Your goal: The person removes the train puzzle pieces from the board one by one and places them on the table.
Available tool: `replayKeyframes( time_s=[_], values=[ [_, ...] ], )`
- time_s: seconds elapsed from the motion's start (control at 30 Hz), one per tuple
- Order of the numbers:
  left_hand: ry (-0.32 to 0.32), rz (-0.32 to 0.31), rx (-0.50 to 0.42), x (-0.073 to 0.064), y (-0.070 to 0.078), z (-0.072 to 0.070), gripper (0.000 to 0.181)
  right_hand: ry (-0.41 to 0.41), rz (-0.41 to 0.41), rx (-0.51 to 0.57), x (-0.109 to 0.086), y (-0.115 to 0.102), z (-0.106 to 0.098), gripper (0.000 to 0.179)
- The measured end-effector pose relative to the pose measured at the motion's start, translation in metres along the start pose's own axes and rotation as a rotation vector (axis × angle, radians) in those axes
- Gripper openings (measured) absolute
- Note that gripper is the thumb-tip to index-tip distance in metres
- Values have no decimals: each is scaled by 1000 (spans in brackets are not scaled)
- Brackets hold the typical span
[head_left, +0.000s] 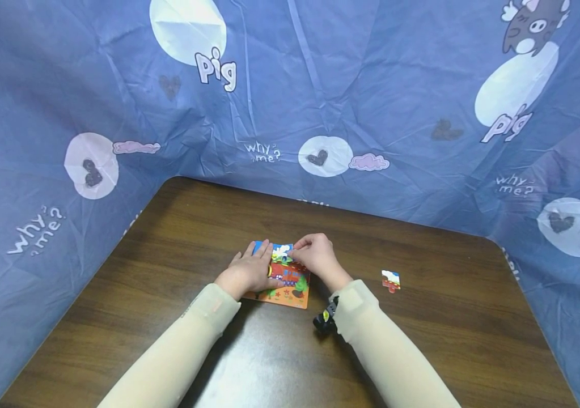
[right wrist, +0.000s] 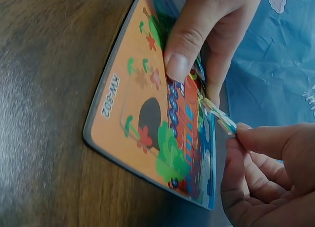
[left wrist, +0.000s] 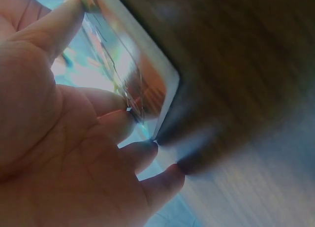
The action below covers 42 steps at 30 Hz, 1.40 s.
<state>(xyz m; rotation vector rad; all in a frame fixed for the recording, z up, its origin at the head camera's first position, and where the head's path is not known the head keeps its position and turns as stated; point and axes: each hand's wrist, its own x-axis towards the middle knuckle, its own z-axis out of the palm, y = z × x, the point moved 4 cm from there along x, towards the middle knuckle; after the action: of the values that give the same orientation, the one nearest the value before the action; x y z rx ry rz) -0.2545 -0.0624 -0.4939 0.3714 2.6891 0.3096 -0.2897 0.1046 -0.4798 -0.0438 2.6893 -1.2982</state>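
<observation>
A jigsaw puzzle board (head_left: 297, 300) with a red train picture and an orange lower border lies on the table. My left hand (head_left: 250, 273) rests across its left part, fingers spread; in the left wrist view some fingertips reach past the board's edge. At the upper right of the board, my right hand (head_left: 319, 256) pinches a puzzle piece (right wrist: 225, 123) between thumb and fingers. The right wrist view shows that piece tilted, its far end at the picture's surface; whether it is seated cannot be told. Another puzzle piece (head_left: 390, 280) lies apart on the table, right of the right hand.
The brown wooden table (head_left: 422, 351) spreads around the board. A blue printed cloth (head_left: 279, 113) hangs behind it and along both sides. A small black device (head_left: 324, 320) sits at the right wrist, just above the tabletop.
</observation>
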Motion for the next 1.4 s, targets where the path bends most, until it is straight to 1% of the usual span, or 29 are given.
replayKeyframes(
  time_s=[0.2,0.37,0.67,0.9,1.13,1.4],
  values=[
    [0,4,-12,-1,0,0,104,29,10,20,-1,6,-9,15],
    [1,0,-13,-1,0,-1,104,33,38,67,-2,12,-17,16],
    [14,3,-22,-2,0,0,104,42,46,120,-10,24,-35,17],
    [18,8,-25,-2,1,-1,104,45,63,161,-14,42,-50,17],
    [20,17,-20,-2,1,-1,104,60,53,181,-22,56,-68,18],
    [11,12,-18,-2,1,-1,104,71,94,200,-26,73,-84,19]
  ],
)
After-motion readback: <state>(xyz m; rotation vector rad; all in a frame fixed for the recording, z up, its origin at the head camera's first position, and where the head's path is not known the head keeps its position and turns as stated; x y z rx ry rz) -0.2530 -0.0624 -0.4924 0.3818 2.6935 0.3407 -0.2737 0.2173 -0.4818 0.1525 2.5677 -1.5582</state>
